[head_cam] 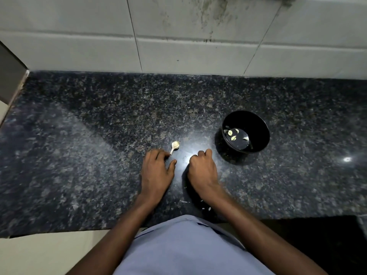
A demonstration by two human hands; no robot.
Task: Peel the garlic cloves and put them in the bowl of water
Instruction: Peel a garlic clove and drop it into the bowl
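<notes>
A pale garlic piece with a short stalk point(174, 146) lies on the dark granite counter point(99, 155). My left hand point(156, 171) rests flat on the counter just below it, fingertips at the end of the stalk. My right hand point(201, 171) sits beside it with its fingers curled under; whether it holds anything is hidden. To the right stands a black bowl point(256, 124) of water with several peeled cloves point(232, 134) floating inside.
Small bits of garlic skin point(205, 207) lie near the counter's front edge by my right wrist. A tiled wall point(178, 36) closes off the back. The counter ends at the left by a grey panel point(10, 80).
</notes>
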